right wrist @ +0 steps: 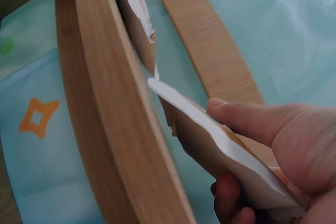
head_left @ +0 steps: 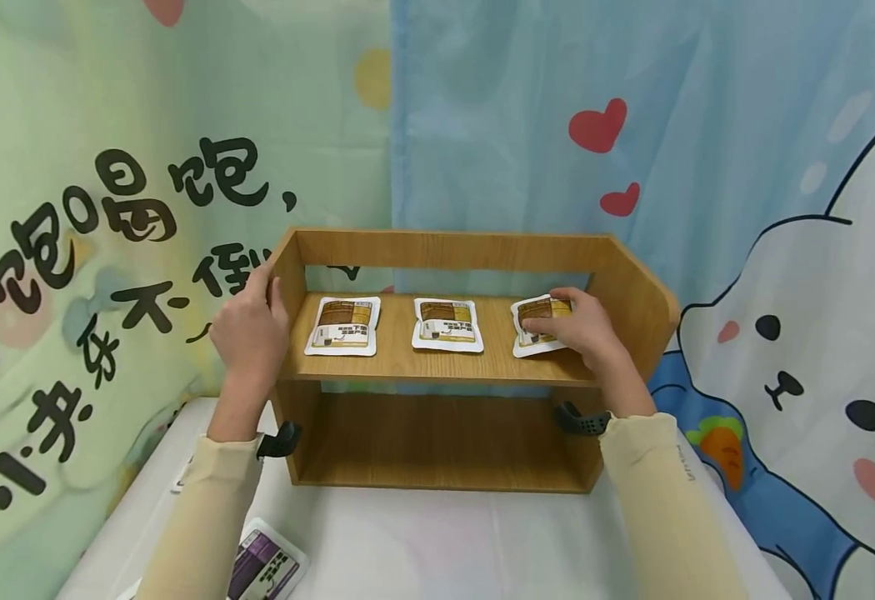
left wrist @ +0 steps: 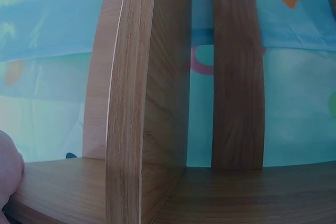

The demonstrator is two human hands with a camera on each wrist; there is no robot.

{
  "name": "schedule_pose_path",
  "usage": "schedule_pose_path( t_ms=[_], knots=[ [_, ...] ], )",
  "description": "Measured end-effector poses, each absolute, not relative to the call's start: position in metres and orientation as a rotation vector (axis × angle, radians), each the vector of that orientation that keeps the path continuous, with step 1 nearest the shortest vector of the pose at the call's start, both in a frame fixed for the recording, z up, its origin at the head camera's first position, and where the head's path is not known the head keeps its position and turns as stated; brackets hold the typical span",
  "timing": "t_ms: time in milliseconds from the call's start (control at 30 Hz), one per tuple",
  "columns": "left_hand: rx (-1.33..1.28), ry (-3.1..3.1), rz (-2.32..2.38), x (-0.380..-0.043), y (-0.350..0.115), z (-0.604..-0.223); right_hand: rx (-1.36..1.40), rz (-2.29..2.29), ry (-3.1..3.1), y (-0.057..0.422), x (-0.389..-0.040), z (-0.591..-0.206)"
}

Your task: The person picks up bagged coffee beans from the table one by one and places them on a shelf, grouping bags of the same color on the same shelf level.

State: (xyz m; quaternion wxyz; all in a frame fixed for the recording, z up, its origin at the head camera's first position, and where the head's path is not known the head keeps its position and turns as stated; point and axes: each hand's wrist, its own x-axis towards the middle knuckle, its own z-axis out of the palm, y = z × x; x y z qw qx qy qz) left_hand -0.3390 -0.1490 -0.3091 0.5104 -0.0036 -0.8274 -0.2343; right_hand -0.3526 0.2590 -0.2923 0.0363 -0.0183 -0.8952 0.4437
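Note:
Three white food pouches with brown and yellow labels are on the upper board of a wooden shelf (head_left: 452,437). My right hand (head_left: 576,321) pinches the right pouch (head_left: 538,337) between thumb and fingers; in the right wrist view that pouch (right wrist: 210,140) is tilted near the board's front edge. Flat on the board lie the left pouch (head_left: 343,327) and the middle pouch (head_left: 447,325). At the shelf's upper left corner, my left hand (head_left: 250,333) grips the side panel. Only a bit of the left hand (left wrist: 9,169) shows in the left wrist view.
A purple-labelled pouch (head_left: 265,562) lies on the white table (head_left: 437,542) at the front left, partly behind the left sleeve (head_left: 205,517). Printed curtains (head_left: 482,108) hang close behind and at both sides of the shelf.

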Motion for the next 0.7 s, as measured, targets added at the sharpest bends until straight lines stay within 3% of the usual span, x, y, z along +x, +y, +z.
schedule_pose_path(
  t_ms=[700],
  knots=[
    [0.02,-2.017,-0.579,-0.342,-0.152,-0.314,-0.074,0.937,-2.934,0.255,-0.359,-0.303]
  ],
)
